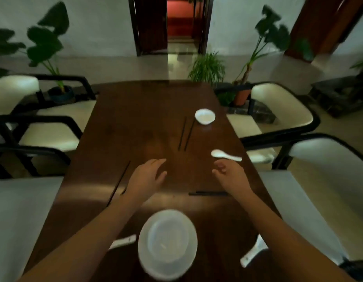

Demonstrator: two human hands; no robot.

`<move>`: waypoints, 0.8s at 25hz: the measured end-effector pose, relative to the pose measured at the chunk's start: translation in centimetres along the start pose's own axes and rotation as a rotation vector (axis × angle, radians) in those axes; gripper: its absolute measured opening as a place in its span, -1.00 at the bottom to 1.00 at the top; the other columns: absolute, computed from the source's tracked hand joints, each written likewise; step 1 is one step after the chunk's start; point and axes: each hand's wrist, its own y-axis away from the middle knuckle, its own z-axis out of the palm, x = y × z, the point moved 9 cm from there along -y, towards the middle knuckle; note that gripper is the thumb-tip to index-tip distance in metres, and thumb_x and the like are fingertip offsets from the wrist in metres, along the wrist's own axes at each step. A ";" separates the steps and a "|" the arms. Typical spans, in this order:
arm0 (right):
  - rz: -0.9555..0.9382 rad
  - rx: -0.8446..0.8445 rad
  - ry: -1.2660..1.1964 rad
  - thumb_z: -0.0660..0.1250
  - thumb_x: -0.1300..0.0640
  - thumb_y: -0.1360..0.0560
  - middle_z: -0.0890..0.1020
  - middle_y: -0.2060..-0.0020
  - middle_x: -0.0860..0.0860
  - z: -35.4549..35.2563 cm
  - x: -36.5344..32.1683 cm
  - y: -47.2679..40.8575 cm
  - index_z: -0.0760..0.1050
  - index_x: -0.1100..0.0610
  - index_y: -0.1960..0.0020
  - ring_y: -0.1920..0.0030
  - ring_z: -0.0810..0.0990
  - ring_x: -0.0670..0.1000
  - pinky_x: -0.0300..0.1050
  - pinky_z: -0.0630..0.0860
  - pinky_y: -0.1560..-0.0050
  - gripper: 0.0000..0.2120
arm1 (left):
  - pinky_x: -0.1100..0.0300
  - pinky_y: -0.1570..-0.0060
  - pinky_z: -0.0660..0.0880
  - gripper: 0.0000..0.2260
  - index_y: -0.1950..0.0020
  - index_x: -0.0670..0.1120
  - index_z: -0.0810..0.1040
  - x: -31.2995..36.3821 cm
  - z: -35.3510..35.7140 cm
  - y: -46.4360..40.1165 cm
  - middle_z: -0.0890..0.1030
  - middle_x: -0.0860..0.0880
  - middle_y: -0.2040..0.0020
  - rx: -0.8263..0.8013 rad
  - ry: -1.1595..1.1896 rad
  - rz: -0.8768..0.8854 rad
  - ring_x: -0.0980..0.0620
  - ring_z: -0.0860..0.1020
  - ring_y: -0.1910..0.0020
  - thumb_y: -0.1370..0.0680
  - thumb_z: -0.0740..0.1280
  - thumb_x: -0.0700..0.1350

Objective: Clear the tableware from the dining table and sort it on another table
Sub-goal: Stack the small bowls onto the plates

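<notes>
Over mid-table (119,129), both hands hovered w/ nothing in them: left hand (147,178) had fingers loosely spread and reaching fwd, right hand (227,174) had fingers lightly curled, thumb apart, holding nothing. Right hand sat just near of a white spoon (225,155) at the right edge, not touching it; prob. the next pick, since that hand was already angled toward it.

Tableware was all on the dining table, none cleared yet. Far right: small bowl (205,116) w/ a chopstick pair (185,134) just left of it, laid lengthwise like a place setting. Another pair (208,193) lay crosswise, partly under the right wrist. A single dark stick (119,182) ran diagonally on the left. Nearest: a big plate (167,244), blurred, w/ a spoon on each side, left one (123,241) and right one (253,253), handles pointing outward. Items looked spread by seat, so gathering by type seemed the sensible order. Sorting table wasn't in view.
</notes>
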 end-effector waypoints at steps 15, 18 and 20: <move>-0.292 0.057 0.545 0.15 0.00 -0.56 0.48 -0.20 0.06 -2.8 3.6 -30.0 0.37 0.08 -0.28 -0.14 0.45 0.07 -0.10 0.44 0.02 -0.67 | -0.04 -0.38 0.15 -0.63 -0.37 -0.02 0.33 5.2 7.8 -33.0 0.48 -0.03 -0.28 -0.088 -0.426 0.073 -0.02 0.43 -0.26 -0.57 0.13 0.01; -0.278 0.033 0.552 0.14 0.00 -0.56 0.46 -0.22 0.06 -0.4 6.3 -34.9 0.35 0.07 -0.31 -0.16 0.44 0.07 -0.10 0.43 -0.01 -0.65 | -0.03 -0.36 0.17 -0.65 -0.35 -0.02 0.35 3.5 11.5 -36.7 0.51 -0.02 -0.24 -0.087 -0.426 0.061 -0.02 0.45 -0.23 -0.57 0.14 0.01; -0.263 0.032 0.551 0.14 0.00 -0.56 0.46 -0.23 0.06 1.2 8.0 -37.6 0.34 0.07 -0.32 -0.17 0.44 0.07 -0.09 0.44 -0.01 -0.65 | -0.01 -0.33 0.21 -0.66 -0.33 -0.03 0.36 2.2 13.7 -38.8 0.52 -0.03 -0.22 -0.074 -0.435 0.057 -0.04 0.47 -0.21 -0.57 0.14 0.01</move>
